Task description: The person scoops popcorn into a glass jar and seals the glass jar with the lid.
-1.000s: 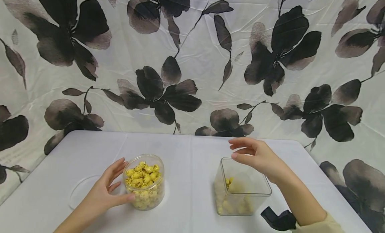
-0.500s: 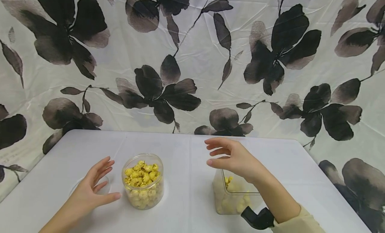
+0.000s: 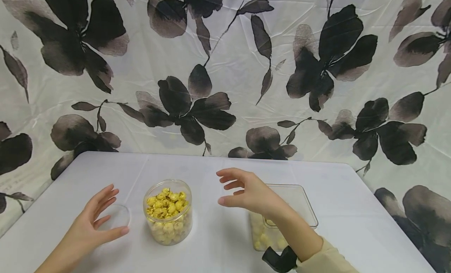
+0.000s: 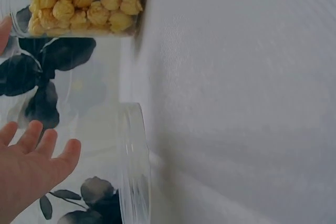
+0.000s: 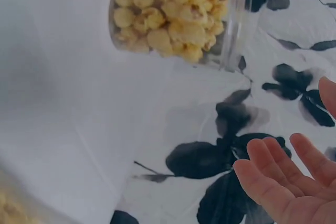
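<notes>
A clear round jar (image 3: 168, 230) full of yellow popcorn (image 3: 166, 204) stands without a lid left of the table's middle. To its left, my left hand (image 3: 86, 222) hovers with fingers spread, apart from the jar. Partly behind that hand lies a clear round lid (image 3: 121, 217), which the left wrist view shows near the fingers as a ridged clear disc (image 4: 134, 163). My right hand (image 3: 248, 191) is in the air right of the jar, fingers loosely bent and holding nothing. Its forearm covers part of a clear square container (image 3: 260, 236) with some popcorn in it.
A white cloth covers the table (image 3: 208, 253). Behind it hangs a floral curtain (image 3: 243, 69). A black strap piece (image 3: 280, 259) sits at the right wrist, beside a pale sleeve (image 3: 325, 259).
My left hand has let go of the jar and moved left toward the lid. My right hand has moved left from above the square container toward the jar.
</notes>
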A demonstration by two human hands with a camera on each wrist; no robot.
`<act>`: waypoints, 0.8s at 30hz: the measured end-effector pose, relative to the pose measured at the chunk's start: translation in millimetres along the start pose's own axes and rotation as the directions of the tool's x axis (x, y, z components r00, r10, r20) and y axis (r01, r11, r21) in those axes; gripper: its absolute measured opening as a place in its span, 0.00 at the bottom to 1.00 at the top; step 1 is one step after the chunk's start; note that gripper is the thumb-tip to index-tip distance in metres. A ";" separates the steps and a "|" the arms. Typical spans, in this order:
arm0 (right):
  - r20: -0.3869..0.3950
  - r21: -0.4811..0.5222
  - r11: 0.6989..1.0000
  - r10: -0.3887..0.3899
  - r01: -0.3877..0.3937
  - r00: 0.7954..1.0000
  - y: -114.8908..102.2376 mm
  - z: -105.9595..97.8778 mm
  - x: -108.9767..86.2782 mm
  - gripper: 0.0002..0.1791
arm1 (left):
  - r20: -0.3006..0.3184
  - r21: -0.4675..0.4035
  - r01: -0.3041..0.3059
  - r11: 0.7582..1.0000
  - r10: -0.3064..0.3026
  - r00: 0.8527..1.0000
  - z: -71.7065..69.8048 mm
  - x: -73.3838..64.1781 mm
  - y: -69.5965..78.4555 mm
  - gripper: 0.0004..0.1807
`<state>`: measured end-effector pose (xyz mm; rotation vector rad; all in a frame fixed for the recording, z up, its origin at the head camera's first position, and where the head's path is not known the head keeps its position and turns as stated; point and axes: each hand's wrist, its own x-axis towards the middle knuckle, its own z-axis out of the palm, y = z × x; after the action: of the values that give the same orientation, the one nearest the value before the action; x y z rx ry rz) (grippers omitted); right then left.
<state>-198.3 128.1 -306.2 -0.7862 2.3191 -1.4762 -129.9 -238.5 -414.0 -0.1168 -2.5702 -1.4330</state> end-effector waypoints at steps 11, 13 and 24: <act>0.015 0.040 0.999 0.010 -0.010 1.000 11.8 23.6 15.0 0.31 | -0.048 0.083 -0.038 0.996 0.042 0.998 -13.6 -6.4 -15.2 0.57; 0.015 0.047 0.999 0.013 -0.014 1.000 14.5 26.1 17.5 0.31 | -0.057 0.093 -0.034 0.995 0.039 0.998 -16.0 -6.8 -18.9 0.57; -0.002 0.122 0.989 0.080 -0.080 0.997 21.5 37.8 25.8 0.31 | -0.049 0.120 -0.070 0.990 0.076 0.996 -32.0 -7.9 -36.8 0.57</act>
<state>-206.5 92.0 -340.7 -0.6491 2.2133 -1.5703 -124.0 -284.9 -430.0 -0.1512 -2.5717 -1.2387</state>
